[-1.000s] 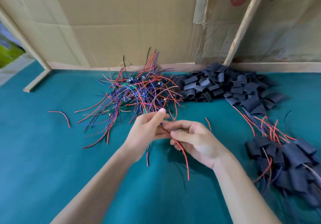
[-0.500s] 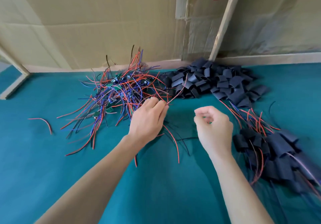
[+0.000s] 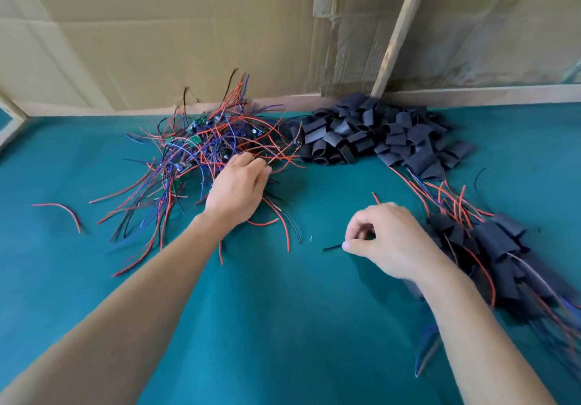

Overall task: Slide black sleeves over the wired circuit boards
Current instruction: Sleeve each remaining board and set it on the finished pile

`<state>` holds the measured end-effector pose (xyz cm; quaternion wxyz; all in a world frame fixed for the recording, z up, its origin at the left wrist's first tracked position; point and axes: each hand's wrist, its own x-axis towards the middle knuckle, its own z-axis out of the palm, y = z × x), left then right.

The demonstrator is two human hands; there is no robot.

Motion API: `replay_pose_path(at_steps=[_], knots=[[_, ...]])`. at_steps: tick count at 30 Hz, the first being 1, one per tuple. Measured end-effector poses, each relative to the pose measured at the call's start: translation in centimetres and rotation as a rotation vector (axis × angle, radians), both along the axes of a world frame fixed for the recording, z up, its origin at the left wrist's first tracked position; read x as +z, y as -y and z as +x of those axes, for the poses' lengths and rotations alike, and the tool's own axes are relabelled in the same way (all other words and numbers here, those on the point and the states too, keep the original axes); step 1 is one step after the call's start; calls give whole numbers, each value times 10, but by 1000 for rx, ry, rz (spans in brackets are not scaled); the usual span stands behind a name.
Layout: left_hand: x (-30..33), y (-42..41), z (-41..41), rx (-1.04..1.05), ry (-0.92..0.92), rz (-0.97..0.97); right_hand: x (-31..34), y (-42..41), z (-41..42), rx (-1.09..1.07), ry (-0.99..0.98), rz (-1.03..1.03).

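Teal table cover [image 3: 283,326]. Tangle of wired circuit boards [image 3: 201,150] at 11 o'clock; loose black sleeves [image 3: 371,134] at 1 o'clock; sleeved boards [image 3: 496,260] at 3 o'clock. Left hand [image 3: 234,192], fingers curled into the tangle's wires. Right hand [image 3: 386,241] pinches a short black wire [image 3: 331,248].

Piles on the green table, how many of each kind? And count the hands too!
Tangled wired boards pile: 1
Empty black sleeves pile: 1
Sleeved boards pile: 1
Hands: 2, left hand on the tangle, right hand pinching a short black wire
Total: 5
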<state>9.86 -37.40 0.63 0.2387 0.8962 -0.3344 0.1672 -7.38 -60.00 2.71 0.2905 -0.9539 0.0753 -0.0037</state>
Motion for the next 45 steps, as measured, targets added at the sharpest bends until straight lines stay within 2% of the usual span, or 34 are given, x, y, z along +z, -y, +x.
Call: replay_pose_path(at_steps=[4, 8, 9, 12, 14, 17, 22, 26, 31, 33, 37, 45], knots=[[12, 2, -5, 92, -161, -205, 15, 11, 7, 49, -101, -89], [39, -9, -18, 65, -539, -665, 36, 40, 1, -73, -19, 85], [43, -12, -24, 29, -614, -732, 40, 45, -1, -90, -20, 67], [46, -13, -46, -57, -852, -853, 39, 46, -1, -117, -96, -154], [38, -11, -60, -113, -953, -831, 39, 39, 4, -155, -48, -180], [19, -10, -73, -192, -1041, -717, 44, 21, 30, -177, 76, -87], [0, -16, -73, -202, -1061, -680, 23, -22, 108, -179, 232, -33], [-7, -18, -75, -194, -1040, -669, -16, -41, 141, -384, 313, -12], [-10, -17, -71, -207, -1060, -647, -27, -35, 154, -559, 435, 63], [-9, -17, -71, -218, -1063, -640, -27, -34, 155, -588, 459, 73], [-8, -18, -72, -222, -1065, -629, -25, -32, 157, -662, 461, 230], [-6, -16, -72, -226, -1076, -615, -23, -33, 168, -634, 450, 64]])
